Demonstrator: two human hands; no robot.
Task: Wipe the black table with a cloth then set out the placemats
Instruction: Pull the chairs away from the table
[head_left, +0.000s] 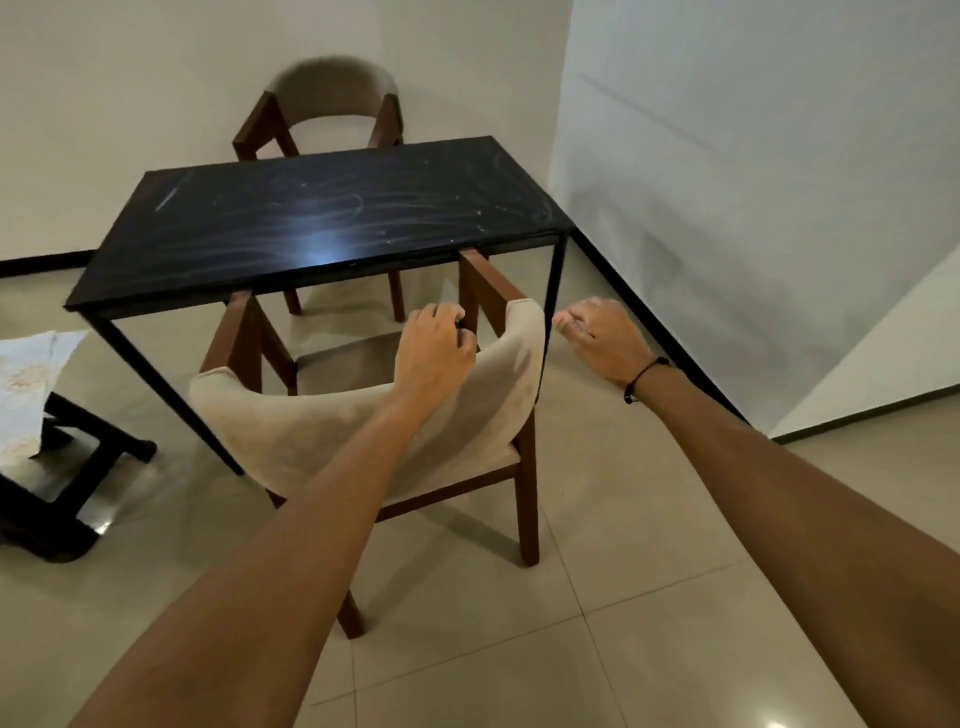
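Tabletop (322, 228): black, smeared, at 12 o'clock.
Placemats (26, 384): pale cloth, 9 o'clock, on low stand (78, 467).
Left hand (436, 348): fingers curled over near chair (363, 426), apparently holding nothing.
Right hand (602, 332): loosely curled, free.
Risk: no wiping cloth visible; chair blocks reach and may strike the tabletop edge.

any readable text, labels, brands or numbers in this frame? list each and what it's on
None. No legible text anywhere in the head view.
black table: only pale streaks and smudges, no lettering.
white cloth at the left edge: a faint pattern, not text.
near chair and far chair: no tags or labels visible.
black wristband on the right wrist: no marking can be made out.
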